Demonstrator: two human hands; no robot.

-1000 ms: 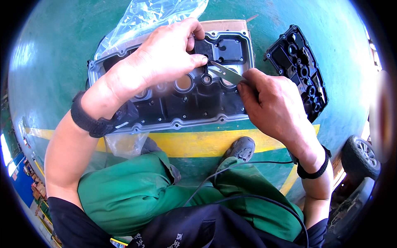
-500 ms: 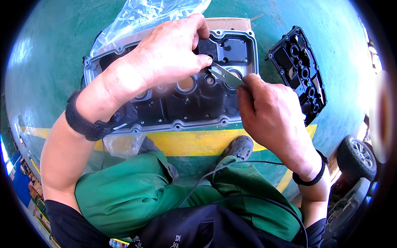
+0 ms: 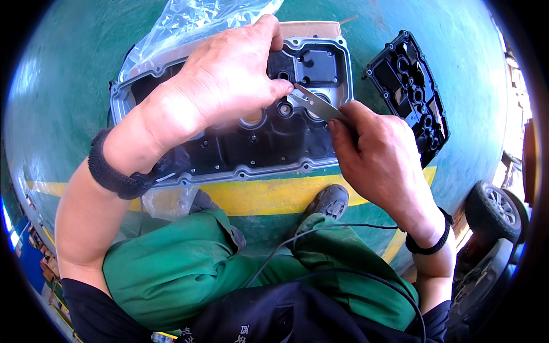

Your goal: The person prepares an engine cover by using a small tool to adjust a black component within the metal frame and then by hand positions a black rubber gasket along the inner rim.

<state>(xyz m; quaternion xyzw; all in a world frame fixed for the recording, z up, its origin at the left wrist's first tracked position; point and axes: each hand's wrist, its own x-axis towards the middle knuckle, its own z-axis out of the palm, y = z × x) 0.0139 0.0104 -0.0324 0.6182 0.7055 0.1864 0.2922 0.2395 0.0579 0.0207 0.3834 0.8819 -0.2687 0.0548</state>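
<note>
A large engine valve cover, black inside with a silver-grey bolted rim, lies in front of me with its hollow side up. My right hand is closed round a knife with a flat metal blade. The blade points up and left into the cover, and its handle is mostly hidden in my fist. My left hand reaches over the cover's far half, thumb and forefinger spread apart. Its thumb tip is right by the knife's point, beside a round hole. The other left fingers are hidden behind the hand.
A narrower black cover lies on the green floor at the right. Cardboard and clear plastic film show behind the large cover. A yellow floor stripe runs by my shoes. A cable crosses my legs; a wheel stands far right.
The view has shifted slightly, so the covers sit a little farther left and higher. The knife's point stays by my left thumb, and the blade lies slightly differently in the cover.
</note>
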